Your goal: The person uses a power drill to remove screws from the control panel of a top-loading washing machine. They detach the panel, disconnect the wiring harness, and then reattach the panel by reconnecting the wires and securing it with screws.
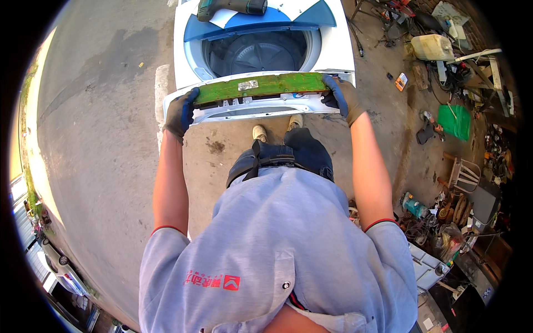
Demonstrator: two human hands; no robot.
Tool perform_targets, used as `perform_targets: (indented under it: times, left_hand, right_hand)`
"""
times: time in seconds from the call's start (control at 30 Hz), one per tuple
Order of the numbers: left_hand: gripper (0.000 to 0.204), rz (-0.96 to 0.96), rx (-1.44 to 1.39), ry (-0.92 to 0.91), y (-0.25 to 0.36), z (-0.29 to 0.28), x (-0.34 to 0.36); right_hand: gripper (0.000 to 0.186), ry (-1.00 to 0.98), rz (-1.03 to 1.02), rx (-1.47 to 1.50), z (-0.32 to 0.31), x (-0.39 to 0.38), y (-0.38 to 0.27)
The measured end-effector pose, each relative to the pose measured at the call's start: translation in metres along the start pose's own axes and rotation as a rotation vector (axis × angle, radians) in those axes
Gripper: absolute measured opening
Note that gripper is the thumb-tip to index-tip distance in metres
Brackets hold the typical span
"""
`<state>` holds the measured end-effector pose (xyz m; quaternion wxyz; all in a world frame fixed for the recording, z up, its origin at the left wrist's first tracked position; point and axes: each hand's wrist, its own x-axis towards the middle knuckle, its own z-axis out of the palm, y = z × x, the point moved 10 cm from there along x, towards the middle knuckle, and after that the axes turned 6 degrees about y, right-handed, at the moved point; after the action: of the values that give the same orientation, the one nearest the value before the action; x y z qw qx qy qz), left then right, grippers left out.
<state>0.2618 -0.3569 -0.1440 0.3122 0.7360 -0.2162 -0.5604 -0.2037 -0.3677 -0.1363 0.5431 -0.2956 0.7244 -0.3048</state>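
Observation:
A long green circuit board with a small pale label lies crosswise over the white control panel at the near edge of a top-loading washing machine. My left hand, in a dark blue and grey glove, is closed on the board's left end. At its right end, my gloved right hand is closed too, fingertips over the corner. Both palms hide part of the panel's ends, so I cannot tell whether they also grip it. White plastic parts show below the board.
A dark green and black cordless power tool rests on the machine's blue lid. Behind the panel the drum is uncovered. Rightward stand a cream jerrycan, a green container, a small chair and piled scrap.

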Motion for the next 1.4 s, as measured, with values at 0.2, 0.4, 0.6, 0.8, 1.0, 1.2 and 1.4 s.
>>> perform_targets:
  times: [0.2, 0.4, 0.6, 0.8, 1.0, 1.2, 1.4]
  left_hand:
    - [0.012, -0.133, -0.236, -0.136, 0.0, 0.011, 0.014]
    - [0.018, -0.152, -0.333, -0.212, -0.001, 0.017, 0.025]
    - [0.022, -0.085, -0.313, -0.178, -0.002, 0.01, 0.041]
    - [0.018, -0.121, -0.271, -0.217, 0.0, 0.016, 0.046]
    - [0.025, -0.174, -0.168, -0.271, 0.012, 0.01, 0.048]
    - [0.032, -0.306, -0.052, -0.317, 0.008, -0.011, 0.064]
    - [0.038, -0.252, 0.039, -0.276, 0.011, -0.021, 0.082]
  right_hand:
    - [0.038, -0.033, 0.164, 0.069, 0.008, 0.002, -0.008]
    - [0.045, -0.094, 0.053, -0.065, 0.008, 0.007, -0.024]
    - [0.048, -0.072, -0.046, -0.103, -0.004, -0.004, -0.031]
    - [0.038, 0.241, -0.389, -0.267, -0.037, -0.026, -0.037]
    - [0.076, 0.415, -0.52, -0.697, -0.006, -0.067, -0.045]
    - [0.083, 0.452, -0.698, -0.649, 0.007, -0.073, -0.046]
    - [0.084, 0.492, -0.662, -0.51, 0.006, -0.073, -0.033]
